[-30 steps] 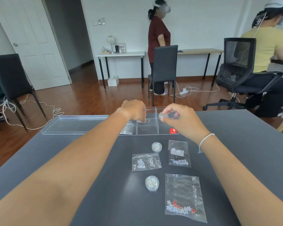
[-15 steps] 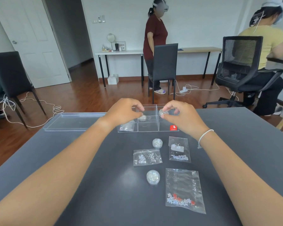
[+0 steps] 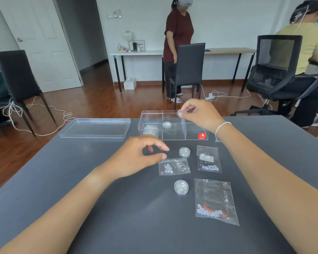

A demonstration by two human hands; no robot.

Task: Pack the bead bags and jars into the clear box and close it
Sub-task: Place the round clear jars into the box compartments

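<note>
On the dark grey table [image 3: 81, 180] the flat clear plastic lid [image 3: 95, 127] lies off, just left of the clear divided plastic box [image 3: 151, 118]. Packing looks barely begun: one jar [image 3: 166, 125] and a bag [image 3: 151, 128] sit in compartments. Three clear bead bags — the largest [image 3: 215, 200] nearest — and two small round jars [image 3: 181, 187] wait on the table. The right hand [image 3: 200, 114] pinches another small jar [image 3: 180, 113] above the box; the left hand [image 3: 136, 158], fingers loosely curled apart and empty, hovers near a bag.
</note>
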